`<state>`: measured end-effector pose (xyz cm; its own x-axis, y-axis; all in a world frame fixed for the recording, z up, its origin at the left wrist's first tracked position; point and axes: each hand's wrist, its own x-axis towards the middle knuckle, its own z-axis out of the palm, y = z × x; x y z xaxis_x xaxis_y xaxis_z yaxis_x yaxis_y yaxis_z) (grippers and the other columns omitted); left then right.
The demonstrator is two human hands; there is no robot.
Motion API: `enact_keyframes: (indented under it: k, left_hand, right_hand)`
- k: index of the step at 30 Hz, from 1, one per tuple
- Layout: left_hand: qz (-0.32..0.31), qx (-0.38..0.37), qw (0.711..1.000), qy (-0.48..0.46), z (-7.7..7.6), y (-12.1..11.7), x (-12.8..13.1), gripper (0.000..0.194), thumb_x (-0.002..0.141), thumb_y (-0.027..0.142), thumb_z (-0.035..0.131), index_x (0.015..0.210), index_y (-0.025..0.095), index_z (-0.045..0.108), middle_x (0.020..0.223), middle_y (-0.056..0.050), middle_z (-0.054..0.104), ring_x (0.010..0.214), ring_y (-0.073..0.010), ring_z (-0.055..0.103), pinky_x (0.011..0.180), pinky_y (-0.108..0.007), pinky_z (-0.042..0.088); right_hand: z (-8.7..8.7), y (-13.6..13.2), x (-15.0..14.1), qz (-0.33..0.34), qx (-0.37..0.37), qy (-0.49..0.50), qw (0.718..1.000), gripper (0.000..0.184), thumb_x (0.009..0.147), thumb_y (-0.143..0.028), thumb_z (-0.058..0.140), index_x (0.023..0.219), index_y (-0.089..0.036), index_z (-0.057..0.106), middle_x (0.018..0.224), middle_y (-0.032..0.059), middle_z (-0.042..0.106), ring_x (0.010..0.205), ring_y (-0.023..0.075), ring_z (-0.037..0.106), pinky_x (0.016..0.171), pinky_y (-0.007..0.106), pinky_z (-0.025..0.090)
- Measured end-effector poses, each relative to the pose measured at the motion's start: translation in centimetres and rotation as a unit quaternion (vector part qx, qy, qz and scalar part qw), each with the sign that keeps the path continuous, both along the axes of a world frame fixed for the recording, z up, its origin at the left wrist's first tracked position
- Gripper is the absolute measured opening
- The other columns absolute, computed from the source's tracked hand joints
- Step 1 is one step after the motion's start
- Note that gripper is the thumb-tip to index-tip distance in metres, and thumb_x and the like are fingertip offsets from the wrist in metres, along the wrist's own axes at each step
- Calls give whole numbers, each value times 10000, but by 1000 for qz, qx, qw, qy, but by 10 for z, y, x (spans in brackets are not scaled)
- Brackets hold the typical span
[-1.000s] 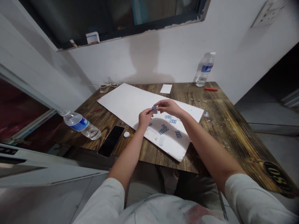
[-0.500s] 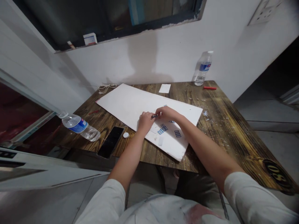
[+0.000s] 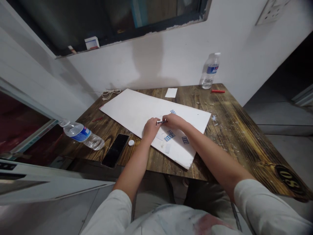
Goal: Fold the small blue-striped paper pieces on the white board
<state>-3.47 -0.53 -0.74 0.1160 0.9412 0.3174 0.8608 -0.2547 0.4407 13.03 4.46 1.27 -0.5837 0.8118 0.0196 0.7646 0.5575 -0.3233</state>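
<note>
Lowered since the earlier frame, both hands now sit just above a long white foam board (image 3: 132, 111) on a dark burnt-wood table (image 3: 234, 137). The left hand (image 3: 150, 129) and right hand (image 3: 171, 121) pinch narrowly on a tiny grey-blue strip (image 3: 160, 122); a steady fingertip grip suits it. Blue-striped paper pieces (image 3: 169, 135) lie just beside.

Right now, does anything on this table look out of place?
Yes, a water bottle lies on its side at the left edge of the wooden table, its neck poking past the edge, unlike the upright bottle opposite.
</note>
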Motion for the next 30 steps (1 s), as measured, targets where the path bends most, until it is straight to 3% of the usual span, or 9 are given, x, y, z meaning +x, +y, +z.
enact_keyframes:
  k: [8,16,22,25,29,30]
  left_hand:
    - [-38,8,999,2,-6,4,0,156,866,177,553,930,193,693,885,-75,649,892,-218,584,810,-330,440]
    - [-35,59,996,-65,2,2,4,77,834,214,610,837,193,684,819,-46,632,791,-178,568,751,-295,435]
    - [-25,61,988,-139,6,-1,8,50,794,203,642,799,197,692,800,-29,678,731,-151,580,729,-278,446]
    - [23,34,978,-206,7,-1,8,58,763,251,677,746,200,700,738,-11,682,673,-140,577,669,-263,445]
    - [87,8,940,-329,6,3,7,92,714,286,713,712,195,705,670,8,663,630,-127,560,605,-238,443]
    - [98,3,927,-362,5,4,6,104,703,292,720,704,190,701,656,11,656,624,-123,558,595,-231,444]
  right_hand:
    - [5,0,-1,12,2,9,1000,180,832,-256,614,937,-169,731,891,104,734,797,214,643,632,268,373]
    - [23,11,17,47,23,138,989,93,803,-188,670,864,-159,735,858,51,711,739,143,590,687,233,393]
    - [30,10,18,86,26,154,984,87,800,-178,665,829,-178,747,807,33,704,716,139,581,675,236,388]
    - [21,15,22,39,17,183,982,151,866,-237,611,900,-181,746,875,49,729,793,166,617,726,256,419]
    - [-6,24,36,-124,107,143,976,326,904,-206,530,1200,-150,655,1239,125,657,1100,265,571,894,347,417]
    - [-12,25,39,-136,114,114,977,378,903,-187,512,1265,-149,614,1296,129,624,1142,278,549,909,358,410]
